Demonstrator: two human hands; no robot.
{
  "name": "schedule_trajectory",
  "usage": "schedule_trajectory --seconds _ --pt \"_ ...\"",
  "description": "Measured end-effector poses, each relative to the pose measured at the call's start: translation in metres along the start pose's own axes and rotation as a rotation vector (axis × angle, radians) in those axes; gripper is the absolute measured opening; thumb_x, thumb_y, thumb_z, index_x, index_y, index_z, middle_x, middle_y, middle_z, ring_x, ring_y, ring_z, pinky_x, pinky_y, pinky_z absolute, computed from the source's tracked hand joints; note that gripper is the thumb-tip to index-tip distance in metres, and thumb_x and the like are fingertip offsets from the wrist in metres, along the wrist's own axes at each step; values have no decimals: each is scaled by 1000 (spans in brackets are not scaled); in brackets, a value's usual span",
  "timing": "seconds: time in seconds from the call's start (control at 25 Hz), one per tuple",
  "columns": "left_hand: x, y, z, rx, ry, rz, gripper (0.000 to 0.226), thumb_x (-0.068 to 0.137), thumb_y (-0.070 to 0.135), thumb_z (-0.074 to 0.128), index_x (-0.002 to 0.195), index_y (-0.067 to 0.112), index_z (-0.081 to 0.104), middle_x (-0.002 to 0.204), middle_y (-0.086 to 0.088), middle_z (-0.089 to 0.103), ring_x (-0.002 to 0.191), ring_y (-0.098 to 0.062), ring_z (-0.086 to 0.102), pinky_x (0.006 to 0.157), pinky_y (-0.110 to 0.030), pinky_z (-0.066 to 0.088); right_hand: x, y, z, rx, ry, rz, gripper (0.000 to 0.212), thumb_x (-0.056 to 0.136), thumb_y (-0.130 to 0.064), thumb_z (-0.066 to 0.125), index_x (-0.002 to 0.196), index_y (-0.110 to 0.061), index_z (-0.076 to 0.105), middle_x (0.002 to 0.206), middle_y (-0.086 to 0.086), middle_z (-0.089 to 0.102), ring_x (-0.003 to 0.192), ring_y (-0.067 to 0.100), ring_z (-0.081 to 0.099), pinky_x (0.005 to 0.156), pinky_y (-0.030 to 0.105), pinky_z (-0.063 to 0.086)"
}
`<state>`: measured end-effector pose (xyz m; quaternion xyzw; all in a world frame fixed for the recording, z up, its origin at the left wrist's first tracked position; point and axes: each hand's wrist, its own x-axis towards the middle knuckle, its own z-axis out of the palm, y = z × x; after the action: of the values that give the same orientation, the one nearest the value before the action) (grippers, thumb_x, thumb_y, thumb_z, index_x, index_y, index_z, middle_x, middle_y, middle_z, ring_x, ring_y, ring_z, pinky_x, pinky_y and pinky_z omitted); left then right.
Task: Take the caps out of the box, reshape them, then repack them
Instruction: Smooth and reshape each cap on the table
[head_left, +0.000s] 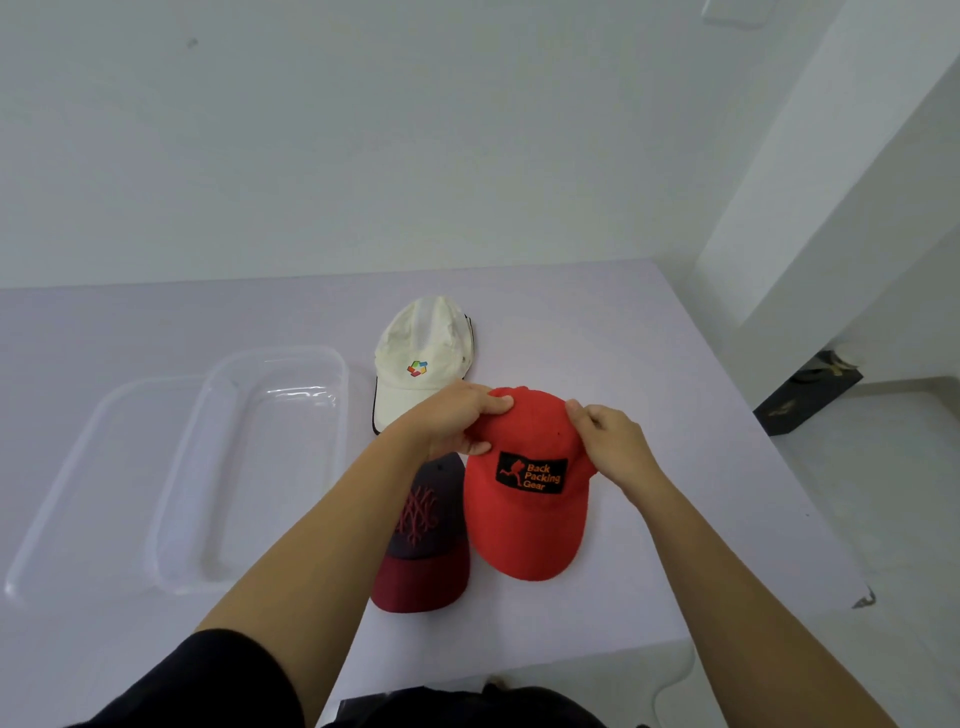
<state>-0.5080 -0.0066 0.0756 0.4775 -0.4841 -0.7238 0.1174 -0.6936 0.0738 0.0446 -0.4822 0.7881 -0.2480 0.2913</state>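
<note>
A red cap (524, 525) with a black "Back Packing Gear" patch lies on the table, brim toward me. My left hand (451, 418) grips the left side of its crown and my right hand (613, 447) grips the right side. A dark grey cap with a maroon brim (423, 551) lies just left of it, partly under my left forearm. A white cap (415, 358) with a small coloured logo rests farther back. The clear plastic box (340, 415) stands empty at the left.
A clear lid (78, 478) lies flat beside the box on its left. The pale table (675, 364) ends at the right and front edges; a wall runs behind. A dark object (805, 389) sits on the floor at the right.
</note>
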Motion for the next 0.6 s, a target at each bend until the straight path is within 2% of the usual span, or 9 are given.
schedule_trajectory --seconds 0.12,0.2,0.32,0.44,0.6 --pt "11 -7 11 49 57 6 18 92 23 58 77 13 56 76 0 51 69 -13 51 48 -20 49 10 8 1 87 -86 78 55 97 -48 30 71 -3 48 74 6 50 73 21 47 70 35 38" --pt "19 -13 15 53 101 2 17 92 24 56 82 9 55 80 -5 48 70 -16 50 47 -21 48 14 14 2 82 -113 82 52 98 -47 30 64 -9 39 67 5 43 67 20 42 66 34 35" --pt "31 -25 20 -17 117 -81 15 92 22 55 87 9 51 86 -8 48 76 -20 50 45 -20 46 18 21 4 -55 -112 17 51 99 -43 31 58 -14 27 58 1 34 57 16 35 57 31 29" --pt "43 -37 28 22 129 -158 16 94 25 53 95 9 50 89 -6 46 79 -18 49 46 -21 46 24 39 15 -67 -104 16 49 99 -43 32 59 -13 31 59 1 38 59 17 38 55 29 30" --pt "59 -52 38 192 222 -111 24 95 34 50 105 13 51 97 -2 49 81 -13 50 54 -22 49 35 56 26 28 -150 101 44 99 -42 31 66 -14 40 68 -2 45 72 19 45 58 28 33"
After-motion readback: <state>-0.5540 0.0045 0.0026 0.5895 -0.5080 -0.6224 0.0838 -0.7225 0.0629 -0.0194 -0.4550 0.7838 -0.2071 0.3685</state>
